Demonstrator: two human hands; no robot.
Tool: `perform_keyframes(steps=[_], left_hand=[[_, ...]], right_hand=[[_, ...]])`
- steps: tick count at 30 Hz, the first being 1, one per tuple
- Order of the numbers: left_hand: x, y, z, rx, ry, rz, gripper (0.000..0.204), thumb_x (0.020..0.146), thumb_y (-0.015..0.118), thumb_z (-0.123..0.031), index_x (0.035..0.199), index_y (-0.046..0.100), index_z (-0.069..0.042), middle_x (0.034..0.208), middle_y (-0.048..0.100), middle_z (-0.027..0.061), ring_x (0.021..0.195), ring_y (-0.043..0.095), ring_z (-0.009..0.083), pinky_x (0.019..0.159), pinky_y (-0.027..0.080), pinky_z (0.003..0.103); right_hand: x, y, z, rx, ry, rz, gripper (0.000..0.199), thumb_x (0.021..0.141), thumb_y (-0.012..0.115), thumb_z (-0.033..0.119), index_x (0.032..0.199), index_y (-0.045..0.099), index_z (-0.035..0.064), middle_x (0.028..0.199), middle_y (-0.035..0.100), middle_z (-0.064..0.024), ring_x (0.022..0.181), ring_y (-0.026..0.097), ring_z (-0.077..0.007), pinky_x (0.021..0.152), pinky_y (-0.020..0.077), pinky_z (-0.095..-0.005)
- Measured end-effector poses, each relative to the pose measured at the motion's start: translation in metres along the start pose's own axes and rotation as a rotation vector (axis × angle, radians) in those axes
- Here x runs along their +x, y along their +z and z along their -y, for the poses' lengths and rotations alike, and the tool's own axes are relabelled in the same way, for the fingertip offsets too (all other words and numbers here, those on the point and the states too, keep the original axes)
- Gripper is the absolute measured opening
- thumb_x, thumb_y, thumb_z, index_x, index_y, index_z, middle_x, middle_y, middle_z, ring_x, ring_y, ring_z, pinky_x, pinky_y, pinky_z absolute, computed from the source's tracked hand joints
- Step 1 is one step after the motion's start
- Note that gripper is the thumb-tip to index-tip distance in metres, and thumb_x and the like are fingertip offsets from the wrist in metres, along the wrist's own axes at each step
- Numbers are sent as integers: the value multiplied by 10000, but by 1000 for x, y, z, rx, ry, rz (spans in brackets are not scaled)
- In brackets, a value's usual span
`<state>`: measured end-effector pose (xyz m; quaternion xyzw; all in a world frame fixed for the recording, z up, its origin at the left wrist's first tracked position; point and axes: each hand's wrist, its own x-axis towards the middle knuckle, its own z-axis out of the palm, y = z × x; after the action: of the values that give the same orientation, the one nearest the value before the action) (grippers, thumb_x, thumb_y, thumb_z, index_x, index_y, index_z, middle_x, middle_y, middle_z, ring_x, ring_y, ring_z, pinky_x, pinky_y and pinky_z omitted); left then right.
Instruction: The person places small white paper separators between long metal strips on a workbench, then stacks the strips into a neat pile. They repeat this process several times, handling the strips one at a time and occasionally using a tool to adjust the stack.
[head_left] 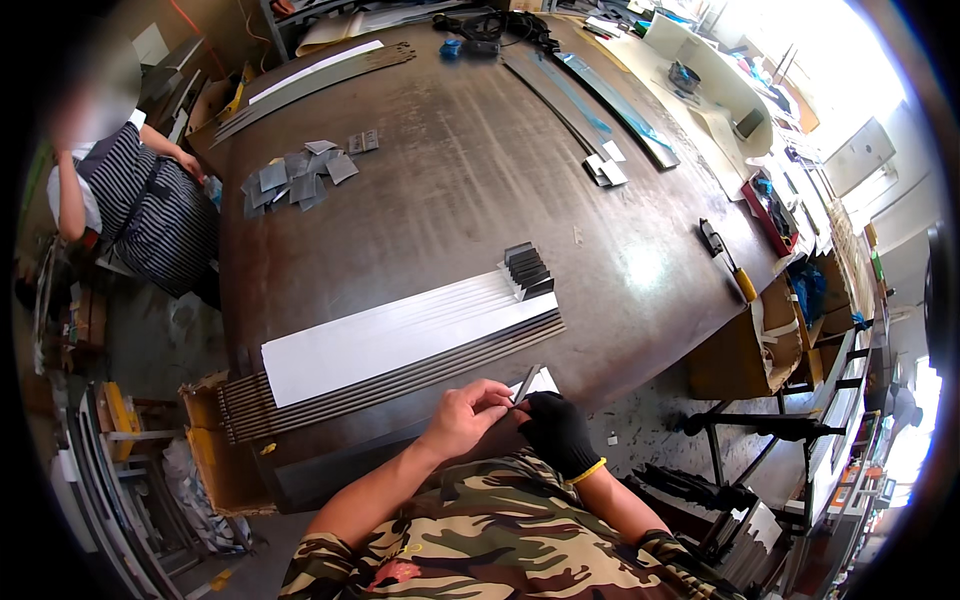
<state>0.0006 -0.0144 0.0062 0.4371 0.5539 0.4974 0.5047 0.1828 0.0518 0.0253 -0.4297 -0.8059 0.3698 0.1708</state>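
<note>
Two hands [466, 414] [558, 432] hold grey piece [524, 385] near table edge [606, 384].

Bright white light enters at the upper right, washing out that side and leaving a pale glare on the right half of the counter [440, 205]; the left is dimmer. Blur hides a co-worker's head [95, 95]. Straight edges bow toward the black rim.

White strips [410, 335] block ahead of the left hand [468, 415]; rightward seems passable.
</note>
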Motion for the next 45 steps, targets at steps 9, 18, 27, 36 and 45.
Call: perform_keyframes(steps=[9,18,27,36,45], left_hand=[[13,-4,27,98,-64,-10,146,886,689,-11,1032,676,-18,945,718,55,877,669,90,797,527,244],[15,14,62,970,578,2,243,853,546,-118,1034,687,-37,1110,643,84,1061,598,266,915,494,378],[9,7,77,1106,732,3,311,832,567,-124,1099,689,-22,1188,643,85,1044,591,234,912,483,352],[8,6,81,1076,726,-14,336,832,566,-134,1132,691,-48,1190,641,80,1047,588,222,918,480,351],[7,6,69,1233,730,64,359,864,537,-164,1186,694,-149,1190,614,85,1023,564,213,932,429,387]], right_hand=[[0,-2,-48,83,81,69,149,831,704,130,882,694,-9,735,681,-142,662,654,-192,625,512,-324],[21,37,-97,-27,100,127,168,819,696,202,877,742,51,728,700,-96,643,656,-219,619,508,-331],[50,5,-72,-350,-543,91,238,712,775,158,950,772,178,1292,622,-96,1166,537,-335,954,439,-438],[36,11,-88,-265,-650,93,191,684,713,125,870,679,98,1001,669,-96,957,607,-307,862,473,-451],[6,12,-95,-376,-649,88,314,749,737,236,1021,668,97,1132,651,-82,1111,578,-297,969,421,-503]])
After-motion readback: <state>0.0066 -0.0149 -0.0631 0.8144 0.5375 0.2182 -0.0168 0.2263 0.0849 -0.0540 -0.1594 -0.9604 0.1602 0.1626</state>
